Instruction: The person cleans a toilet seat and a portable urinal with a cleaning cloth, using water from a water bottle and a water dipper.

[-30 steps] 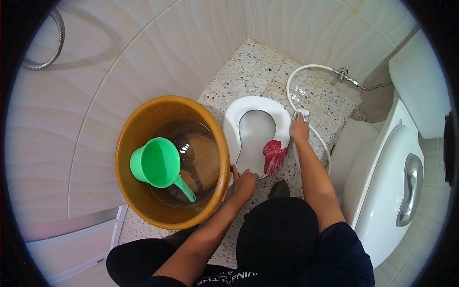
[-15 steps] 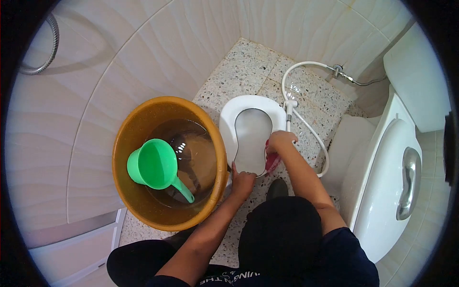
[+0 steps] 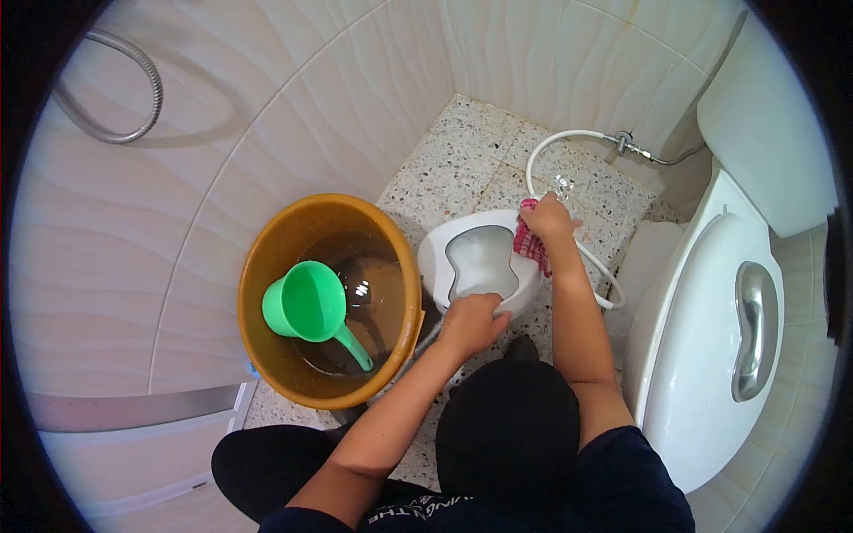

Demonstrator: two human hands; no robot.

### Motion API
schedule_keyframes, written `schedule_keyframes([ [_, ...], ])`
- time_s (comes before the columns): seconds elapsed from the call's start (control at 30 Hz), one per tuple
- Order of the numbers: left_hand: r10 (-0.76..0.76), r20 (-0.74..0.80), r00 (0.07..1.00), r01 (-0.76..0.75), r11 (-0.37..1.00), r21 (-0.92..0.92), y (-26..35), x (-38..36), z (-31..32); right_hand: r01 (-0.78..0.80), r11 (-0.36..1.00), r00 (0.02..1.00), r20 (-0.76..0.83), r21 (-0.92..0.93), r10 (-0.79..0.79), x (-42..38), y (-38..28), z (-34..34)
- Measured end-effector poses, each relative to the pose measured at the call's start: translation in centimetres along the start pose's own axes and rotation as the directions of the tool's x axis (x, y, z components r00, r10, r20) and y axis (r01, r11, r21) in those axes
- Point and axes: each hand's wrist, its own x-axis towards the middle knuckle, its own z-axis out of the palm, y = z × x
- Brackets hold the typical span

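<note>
A white bedpan [image 3: 434,258] with a dark line around its opening is in front of me, tilted. My left hand [image 3: 473,325] grips its near end, thumb and fingers closed around the rim. At the far right side of the bedpan, my right hand [image 3: 551,217] is closed on a red-and-white checked cloth [image 3: 530,246]. The cloth hangs from the fingers and lies against the bedpan's rim. Whether the bedpan's underside touches the floor is hidden.
To the left stands a brown bucket [image 3: 256,311] of water, with a green dipper [image 3: 306,302] inside. A white toilet [image 3: 702,338] fills the right side. Behind the bedpan, a white hose [image 3: 569,135] curves over the speckled floor [image 3: 444,169]. A metal shower hose [image 3: 153,93] hangs upper left.
The bedpan has turned and tilted. My right hand has moved with the cloth from the near right side up to the far right rim. My left hand has shifted right along the near end.
</note>
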Motion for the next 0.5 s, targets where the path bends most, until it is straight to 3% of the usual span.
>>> schedule_keyframes([
  [0.1, -0.082, -0.01, 0.997, 0.082, 0.997, -0.005, 0.8, -0.4, -1.7, 0.062, 0.992, 0.991, -0.128, 0.109, -0.048, -0.5, 0.0, -0.6],
  [0.17, -0.073, -0.051, 0.996, 0.074, 0.997, 0.018, 1.2, -0.7, -1.8, 0.27, 0.906, 0.952, -0.232, 0.326, -0.2, 1.1, 0.2, -0.4],
  [0.27, 0.027, -0.117, 0.993, -0.021, 0.998, 0.06, 0.6, -1.4, 0.3, 0.362, 0.817, 0.928, -0.255, 0.448, -0.271, 2.3, -1.3, -1.2],
  [0.33, 0.083, -0.028, 0.996, -0.075, 0.973, 0.22, 0.4, -1.8, 2.1, 0.415, 0.791, 0.908, -0.262, 0.45, -0.327, 4.3, -2.3, 0.2],
  [0.43, 0.194, -0.096, 0.976, -0.175, 0.969, 0.175, -2.4, -3.9, 5.6, 0.472, 0.76, 0.881, -0.249, 0.447, -0.401, 7.0, -2.6, 4.2],
  [0.5, 0.208, -0.124, 0.97, -0.179, 0.961, 0.212, -4.6, -4.8, 7.9, 0.593, 0.765, 0.805, -0.202, 0.25, -0.558, 9.6, -1.2, 7.0],
])
